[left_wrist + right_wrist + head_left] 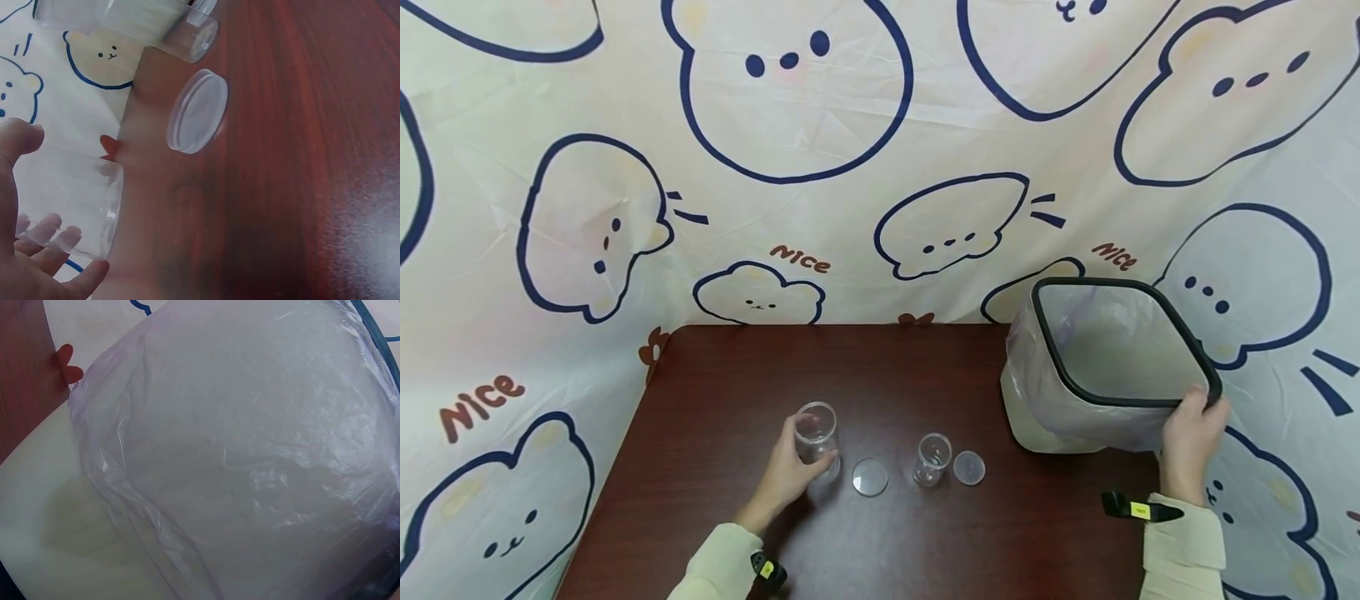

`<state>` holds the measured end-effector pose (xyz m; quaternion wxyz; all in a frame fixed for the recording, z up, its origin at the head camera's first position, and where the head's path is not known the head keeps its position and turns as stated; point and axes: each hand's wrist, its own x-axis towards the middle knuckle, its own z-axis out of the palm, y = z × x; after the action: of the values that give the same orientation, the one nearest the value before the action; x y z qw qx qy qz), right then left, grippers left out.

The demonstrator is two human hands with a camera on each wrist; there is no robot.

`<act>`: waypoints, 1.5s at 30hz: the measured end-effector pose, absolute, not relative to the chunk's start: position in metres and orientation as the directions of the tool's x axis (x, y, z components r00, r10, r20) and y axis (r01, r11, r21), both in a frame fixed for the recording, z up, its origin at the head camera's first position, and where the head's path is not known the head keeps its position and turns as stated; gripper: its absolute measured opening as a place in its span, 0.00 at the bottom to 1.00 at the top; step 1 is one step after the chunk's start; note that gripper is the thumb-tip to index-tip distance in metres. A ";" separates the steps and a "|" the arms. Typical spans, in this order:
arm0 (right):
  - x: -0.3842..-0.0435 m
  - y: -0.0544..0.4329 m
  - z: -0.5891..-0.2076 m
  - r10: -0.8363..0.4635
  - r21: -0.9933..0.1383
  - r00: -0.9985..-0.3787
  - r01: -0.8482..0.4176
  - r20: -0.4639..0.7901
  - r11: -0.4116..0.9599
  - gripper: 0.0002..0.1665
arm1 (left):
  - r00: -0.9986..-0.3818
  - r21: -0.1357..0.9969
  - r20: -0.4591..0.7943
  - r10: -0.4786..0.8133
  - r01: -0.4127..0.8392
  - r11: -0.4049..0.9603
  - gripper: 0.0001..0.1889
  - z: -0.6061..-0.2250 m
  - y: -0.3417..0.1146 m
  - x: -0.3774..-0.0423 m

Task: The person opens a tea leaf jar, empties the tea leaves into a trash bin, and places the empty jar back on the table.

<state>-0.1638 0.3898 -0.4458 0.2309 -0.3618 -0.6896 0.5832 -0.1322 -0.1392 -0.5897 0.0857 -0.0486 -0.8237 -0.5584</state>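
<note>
In the head view my left hand (786,473) holds a clear plastic jar (817,427) upright at the left of the table, thumb and fingers round its side. The left wrist view shows fingers through the jar's clear wall. A round clear lid (870,477) lies just right of that jar. Further right stands a smaller clear jar (932,461), with a small lid (969,468) beside it. At the right, my right hand (1195,442) grips the near right corner of a trash bin's dark rim. The pale trash bin (1028,417) has a thin plastic liner (250,456).
The dark wooden table (925,542) ends at the back against a pale cloth (850,225) printed with cartoon bears. The cloth hangs at both sides too. The bin stands at the table's back right corner.
</note>
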 end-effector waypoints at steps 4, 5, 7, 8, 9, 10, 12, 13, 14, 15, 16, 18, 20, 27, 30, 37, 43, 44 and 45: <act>-0.164 0.389 -0.446 0.768 -0.975 -0.633 0.215 -0.091 0.063 0.11 | -0.982 0.908 0.188 -0.019 0.166 0.384 0.37 -0.596 -0.140 -0.131; -0.164 0.389 -0.445 0.769 -0.974 -0.632 0.216 -0.092 0.061 0.11 | -0.982 0.907 0.188 -0.022 0.165 0.389 0.37 -0.598 -0.140 -0.131; -0.164 0.388 -0.445 0.769 -0.975 -0.633 0.212 -0.090 0.061 0.14 | -0.981 0.903 0.194 -0.026 0.168 0.394 0.36 -0.600 -0.139 -0.130; -0.164 0.388 -0.445 0.768 -0.976 -0.634 0.211 -0.089 0.061 0.15 | -0.979 0.901 0.201 -0.030 0.172 0.398 0.36 -0.602 -0.139 -0.129; -0.164 0.388 -0.445 0.767 -0.976 -0.635 0.211 -0.089 0.061 0.16 | -0.977 0.897 0.211 -0.029 0.181 0.402 0.36 -0.603 -0.139 -0.129; -0.164 0.388 -0.445 0.767 -0.977 -0.636 0.205 -0.087 0.059 0.16 | -0.976 0.896 0.216 -0.029 0.187 0.403 0.36 -0.604 -0.139 -0.128; -0.164 0.388 -0.444 0.765 -0.978 -0.639 0.201 -0.085 0.059 0.15 | -0.973 0.892 0.231 -0.029 0.200 0.406 0.35 -0.606 -0.138 -0.127; -0.164 0.387 -0.444 0.766 -0.978 -0.638 0.197 -0.079 0.063 0.14 | -0.972 0.890 0.234 -0.030 0.201 0.409 0.35 -0.607 -0.138 -0.127; -0.164 0.387 -0.444 0.767 -0.978 -0.637 0.197 -0.078 0.065 0.13 | -0.972 0.889 0.234 -0.031 0.201 0.412 0.35 -0.608 -0.138 -0.127; -0.164 0.387 -0.444 0.767 -0.978 -0.637 0.198 -0.078 0.065 0.11 | -0.973 0.889 0.230 -0.029 0.198 0.412 0.35 -0.609 -0.138 -0.127; -0.164 0.387 -0.445 0.767 -0.979 -0.637 0.195 -0.079 0.061 0.11 | -0.974 0.888 0.222 -0.032 0.189 0.418 0.35 -0.609 -0.138 -0.127; -0.163 0.387 -0.445 0.769 -0.978 -0.635 0.197 -0.079 0.063 0.10 | -0.978 0.887 0.208 -0.032 0.175 0.428 0.35 -0.610 -0.138 -0.126; -0.163 0.387 -0.445 0.767 -0.978 -0.637 0.197 -0.078 0.064 0.11 | -0.983 0.890 0.184 -0.029 0.154 0.428 0.35 -0.611 -0.137 -0.126; -0.163 0.388 -0.445 0.759 -0.979 -0.646 0.194 -0.081 0.061 0.14 | -0.990 0.902 0.140 -0.014 0.122 0.414 0.36 -0.615 -0.136 -0.126; -0.163 0.387 -0.444 0.757 -0.979 -0.647 0.198 -0.089 0.055 0.15 | -0.990 0.903 0.141 -0.012 0.124 0.411 0.36 -0.617 -0.135 -0.126; -0.164 0.387 -0.444 0.759 -0.983 -0.646 0.178 -0.077 0.051 0.14 | -0.991 0.908 0.132 -0.011 0.117 0.403 0.37 -0.620 -0.135 -0.129; -0.164 0.388 -0.446 0.760 -0.982 -0.645 0.184 -0.080 0.052 0.15 | -0.990 0.919 0.142 -0.016 0.126 0.374 0.38 -0.622 -0.133 -0.130; -0.164 0.388 -0.446 0.760 -0.982 -0.645 0.184 -0.082 0.050 0.14 | -0.989 0.919 0.144 -0.017 0.127 0.373 0.38 -0.623 -0.133 -0.130; -0.164 0.388 -0.446 0.760 -0.981 -0.644 0.185 -0.083 0.050 0.14 | -0.989 0.917 0.148 -0.017 0.131 0.376 0.38 -0.623 -0.133 -0.130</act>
<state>-0.1638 0.3883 -0.4462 0.2412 -0.3460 -0.6831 0.5963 -0.1304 -0.1332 -0.6230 0.0664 -0.0343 -0.8267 -0.5576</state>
